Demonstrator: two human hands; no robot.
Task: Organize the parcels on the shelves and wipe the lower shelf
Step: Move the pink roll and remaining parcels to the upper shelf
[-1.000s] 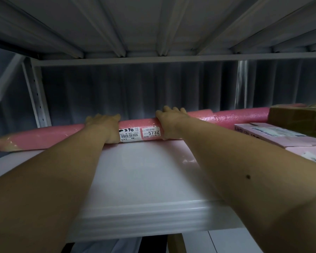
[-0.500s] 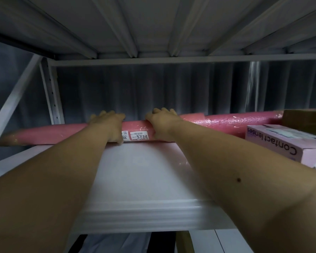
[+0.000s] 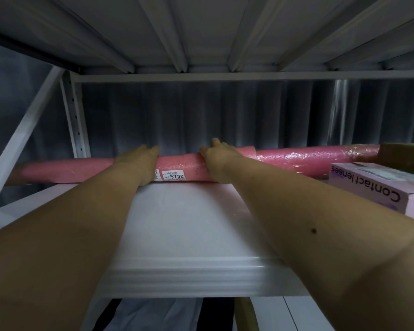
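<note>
both arms reach deep into the white metal shelf [image 3: 189,225], and the left hand [image 3: 139,163] and the right hand [image 3: 216,161] both lie on the long pink foam-wrapped roll parcel [image 3: 179,167] at the back. the roll's long axis runs left to right, crosswise to both forearms, so it sits straight ahead of the palms and under the fingers. each hand rests over the top of the roll with the fingers draped across it toward the corrugated grey back wall [image 3: 201,113]; they look flat or lightly curved rather than clamped round it, though the fingertips are hidden behind the roll. the hands sit near each other, either side of the white barcode label numbered 5732 [image 3: 173,176], which lies between them on the near face. neither hand is clearly closer; both are at about the same depth.

beyond the right hand a second pink roll in glossy plastic wrap [image 3: 316,161] lies on the same line, its end just beside the first. nearer and to the right of the right arm stands a pale pink carton printed "contact lenses" [image 3: 368,187], with a brown cardboard box [image 3: 402,156] behind it.

my guess is the roll is being seated against the back; any push or pull should go square to its axis, or it will swing or roll.
</note>
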